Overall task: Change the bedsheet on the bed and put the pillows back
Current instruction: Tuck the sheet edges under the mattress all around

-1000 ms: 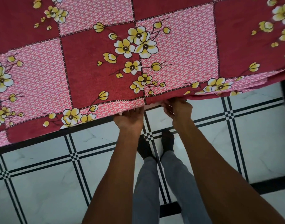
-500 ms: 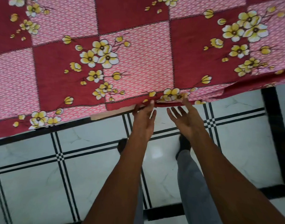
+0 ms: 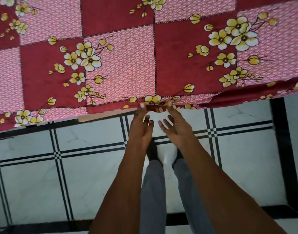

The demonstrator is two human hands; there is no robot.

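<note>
Bedsheet [image 3: 121, 65], red-checked with yellow flowers, overhung the bed edge; left hand [image 3: 140, 125] and right hand [image 3: 174, 127], fingers loosely spread, touched its hem above the tiled floor [image 3: 94, 166].

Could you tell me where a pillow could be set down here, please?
The bedsheet lies bare across the whole visible bed top. It is crowded only at the near edge, where the left hand and right hand touch the hem. The tiled floor left of the legs is bare too.
</note>
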